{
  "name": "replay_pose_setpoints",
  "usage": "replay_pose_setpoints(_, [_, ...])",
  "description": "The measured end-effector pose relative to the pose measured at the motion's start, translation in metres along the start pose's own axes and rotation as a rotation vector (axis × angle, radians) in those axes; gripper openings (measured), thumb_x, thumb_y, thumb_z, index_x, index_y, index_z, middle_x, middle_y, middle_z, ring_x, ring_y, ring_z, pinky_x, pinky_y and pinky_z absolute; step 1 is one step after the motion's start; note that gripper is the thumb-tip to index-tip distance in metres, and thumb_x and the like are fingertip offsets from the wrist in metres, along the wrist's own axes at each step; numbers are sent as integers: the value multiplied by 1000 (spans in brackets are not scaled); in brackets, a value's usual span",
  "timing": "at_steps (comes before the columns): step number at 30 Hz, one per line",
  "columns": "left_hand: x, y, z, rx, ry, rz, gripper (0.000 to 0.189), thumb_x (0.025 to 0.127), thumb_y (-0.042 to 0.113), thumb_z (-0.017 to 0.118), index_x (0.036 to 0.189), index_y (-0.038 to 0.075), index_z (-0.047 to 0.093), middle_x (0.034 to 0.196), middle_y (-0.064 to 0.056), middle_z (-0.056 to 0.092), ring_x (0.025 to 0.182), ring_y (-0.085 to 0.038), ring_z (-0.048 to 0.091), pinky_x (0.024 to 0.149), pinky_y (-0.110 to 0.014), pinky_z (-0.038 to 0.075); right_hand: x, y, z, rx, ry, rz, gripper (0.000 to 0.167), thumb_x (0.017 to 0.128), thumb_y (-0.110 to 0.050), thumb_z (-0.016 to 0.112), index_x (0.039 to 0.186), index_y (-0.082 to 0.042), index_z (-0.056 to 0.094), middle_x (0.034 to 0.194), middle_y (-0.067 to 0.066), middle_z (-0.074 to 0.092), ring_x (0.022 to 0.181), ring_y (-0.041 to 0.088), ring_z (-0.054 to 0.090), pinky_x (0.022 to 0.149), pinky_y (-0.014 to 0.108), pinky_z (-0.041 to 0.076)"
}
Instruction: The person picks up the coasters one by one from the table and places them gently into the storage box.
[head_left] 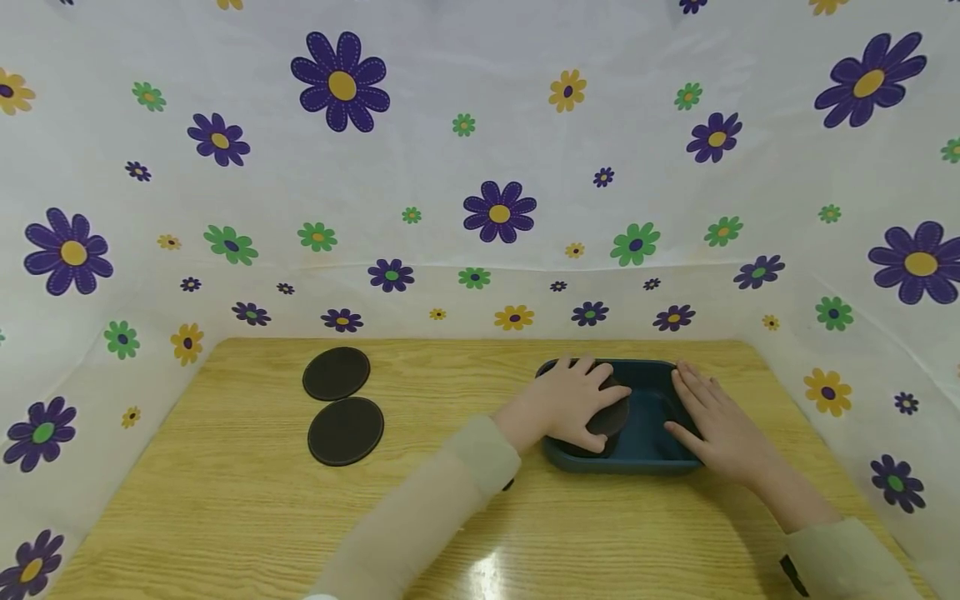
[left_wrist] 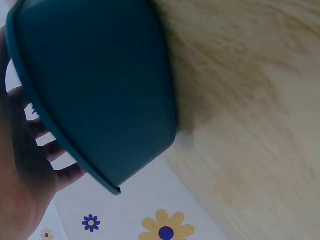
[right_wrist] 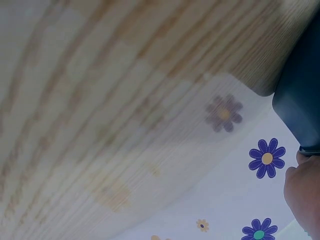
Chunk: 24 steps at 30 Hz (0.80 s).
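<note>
A dark teal rectangular bin (head_left: pixel 660 467) stands on the right part of the table. My left hand (head_left: pixel 573 400) reaches over its left end, fingers and thumb spread around a black round coaster (head_left: pixel 613 419) in the bin. More dark material shows beneath that coaster, but the hand hides most of it. My right hand (head_left: pixel 716 429) rests on the bin's right rim with fingers straight and the thumb over the inside. From the left wrist, the bin's outer wall (left_wrist: pixel 100 100) fills much of the view, with the left hand (left_wrist: pixel 25 160) beyond the rim.
Two more black round coasters, one farther back (head_left: pixel 337 373) and one nearer (head_left: pixel 346 431), lie flat on the left of the wooden table (head_left: pixel 247 500). A white flowered cloth (head_left: pixel 420 167) rises behind the table and along both sides.
</note>
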<state>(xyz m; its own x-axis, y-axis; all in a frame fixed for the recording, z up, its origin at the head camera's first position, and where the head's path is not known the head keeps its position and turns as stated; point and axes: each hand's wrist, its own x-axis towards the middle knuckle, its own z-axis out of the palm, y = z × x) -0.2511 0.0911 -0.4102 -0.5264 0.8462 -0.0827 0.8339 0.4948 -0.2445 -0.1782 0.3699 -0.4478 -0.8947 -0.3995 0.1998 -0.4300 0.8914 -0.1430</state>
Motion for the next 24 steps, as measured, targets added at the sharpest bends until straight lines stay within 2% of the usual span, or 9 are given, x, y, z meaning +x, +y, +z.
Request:
replay_pose_setpoints(8, [4,2,7,17,-51,-7,84,98,74,52,169,39,25,167,3,38,149,-21,40,121,-44,40,0,0,-1,6,-16,15,81,109,-39,56,165,10,22,172,33,23,166,38,11,131,28,-15])
replay_pose_setpoints(16, [4,3,12,41,-32,4,80,97,74,54,166,38,33,161,3,44,145,-20,44,115,-40,44,0,0,0,-3,-11,11,81,109,-39,56,165,9,23,171,32,23,166,40,13,132,30,-13])
replay_pose_setpoints(24, [2,4,15,64,-35,-9,73,101,69,52,165,38,36,161,2,45,147,-19,45,118,-38,43,1,0,0,0,-9,15,81,109,-39,57,165,9,22,171,32,24,165,41,15,133,32,-12])
